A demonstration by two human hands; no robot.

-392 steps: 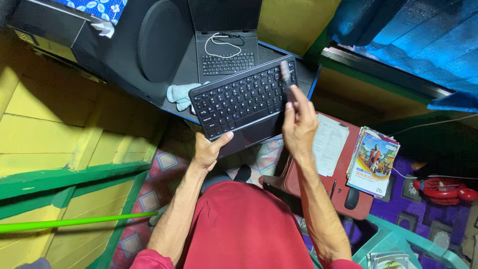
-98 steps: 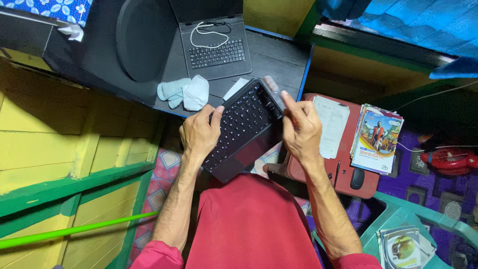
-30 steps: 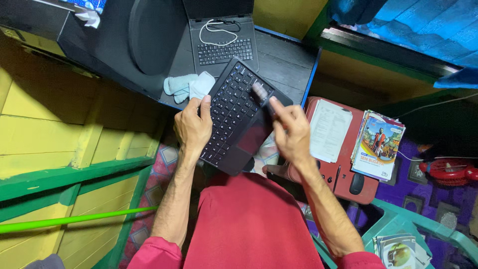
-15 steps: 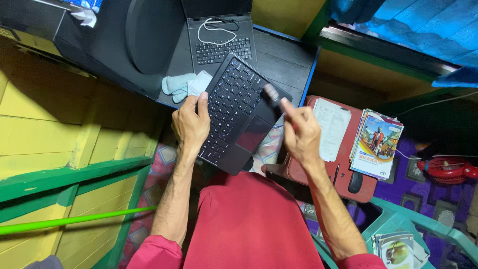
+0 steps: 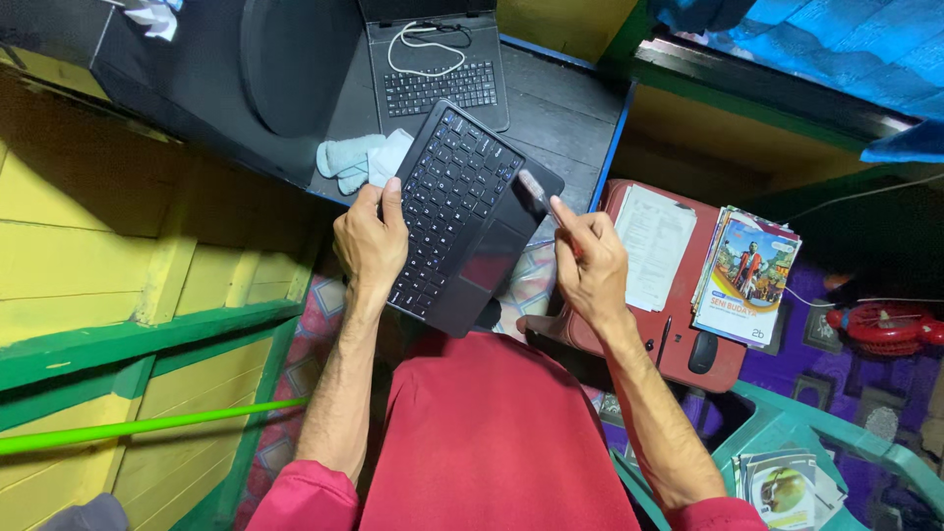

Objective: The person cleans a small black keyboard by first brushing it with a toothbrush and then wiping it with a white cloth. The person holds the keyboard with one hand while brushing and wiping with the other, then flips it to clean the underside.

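Black keyboard [image 5: 460, 211] tilted, held up over the lap, far corner hanging above the desk [image 5: 565, 108] edge. Gripped along its left edge by the left hand [image 5: 371, 246], thumb laid on the keys, fingers curled under: a firm grip, closed on the keyboard. Touchpad end pointing down toward the red shirt [image 5: 492, 442].

At the right edge of the keyboard, a small brush [image 5: 534, 190], blurred, bristle tip touching near the upper right corner by the keys. Pinched narrow in the right hand [image 5: 590, 265], index finger stretched along the handle. Right hand just off the keyboard's right side, over the gap between keyboard and red stool [image 5: 678, 354].

Behind the keyboard, on the desk: pale blue cloth [image 5: 354, 160] just beside the upper left corner, partly tucked under it. Farther back, a small open laptop [image 5: 438, 69] with a white cable [image 5: 423, 49] coiled on it, close to the keyboard's top corner. Dark round panel [image 5: 285, 59] left of that.

Tight on the left: yellow and green wooden wall [image 5: 128, 295], green pole [image 5: 147, 428] slanting low. Right side crowded too: paper sheet [image 5: 654, 246] on the stool, magazines [image 5: 747, 280] at its far edge, mouse [image 5: 702, 352] and pen [image 5: 666, 339] nearer. Teal basket [image 5: 816, 442] below, red fan [image 5: 880, 324] on the purple floor. Some free room only between the arms, above the lap.
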